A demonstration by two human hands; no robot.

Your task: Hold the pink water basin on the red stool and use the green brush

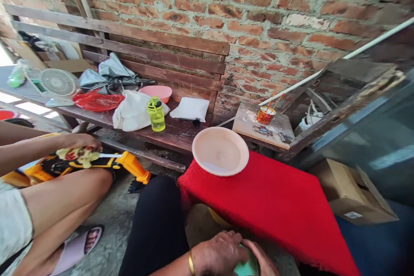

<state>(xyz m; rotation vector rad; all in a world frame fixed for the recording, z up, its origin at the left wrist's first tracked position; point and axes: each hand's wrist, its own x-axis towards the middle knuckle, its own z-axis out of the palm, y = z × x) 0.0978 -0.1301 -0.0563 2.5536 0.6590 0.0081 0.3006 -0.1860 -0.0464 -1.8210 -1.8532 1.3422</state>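
My left hand [220, 251], with a gold bangle at the wrist, is closed with its fingers curled over a light green thing [247, 264] at the bottom of the view. From the other side my right hand [262, 260] grips the same green thing, cut off by the lower edge. Most of the green thing is hidden by my hands, so its kind does not show. Both hands are low, beside the near edge of a table with a red cloth [258, 194]. On the cloth's far left corner stands a pale pink basin [220, 170], apparently with clear water inside.
At left, another person's hand [80, 141] holds a yellowish cloth against a yellow toy excavator [134, 167]. A wooden bench [181, 131] bears a green bottle [156, 116], white cloth bag [132, 112] and fan [58, 82]. A cardboard box [352, 194] is at right.
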